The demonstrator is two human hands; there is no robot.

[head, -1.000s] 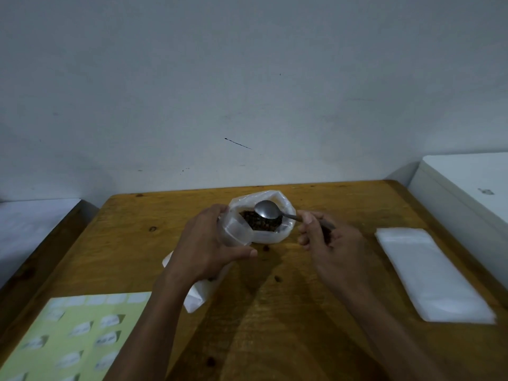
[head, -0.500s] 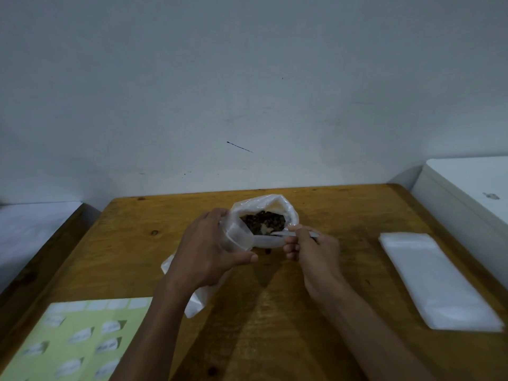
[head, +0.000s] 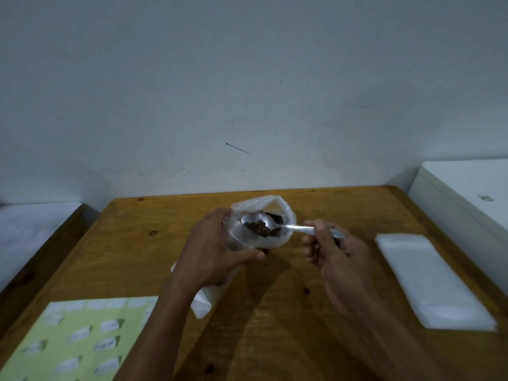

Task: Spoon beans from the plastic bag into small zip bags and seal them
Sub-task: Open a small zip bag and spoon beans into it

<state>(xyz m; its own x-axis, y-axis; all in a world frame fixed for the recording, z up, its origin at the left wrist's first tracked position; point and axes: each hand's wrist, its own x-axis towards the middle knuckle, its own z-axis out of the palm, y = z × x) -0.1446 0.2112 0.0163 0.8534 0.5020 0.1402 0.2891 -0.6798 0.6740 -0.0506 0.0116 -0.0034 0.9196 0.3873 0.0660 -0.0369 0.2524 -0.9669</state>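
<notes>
A white plastic bag [head: 277, 204] of dark beans stands open at the middle of the wooden table [head: 143, 243]. My left hand [head: 214, 251] grips a small clear zip bag [head: 236, 237], its mouth held open right in front of the plastic bag and its lower end [head: 202, 303] trailing below my palm. My right hand [head: 332, 251] holds a metal spoon [head: 258, 222] by the handle. The spoon's bowl carries several beans and hovers over the zip bag's mouth.
A stack of empty white zip bags [head: 428, 281] lies at the right of the table. A green sheet of labels [head: 79, 339] lies at the front left. A white box [head: 467, 193] stands beyond the table's right edge. One loose bean [head: 305, 291] lies on the wood.
The spoon, empty above the plastic bag a second ago, dipped into the beans and has come up loaded, its bowl over the zip bag's mouth. My left hand has stayed put.
</notes>
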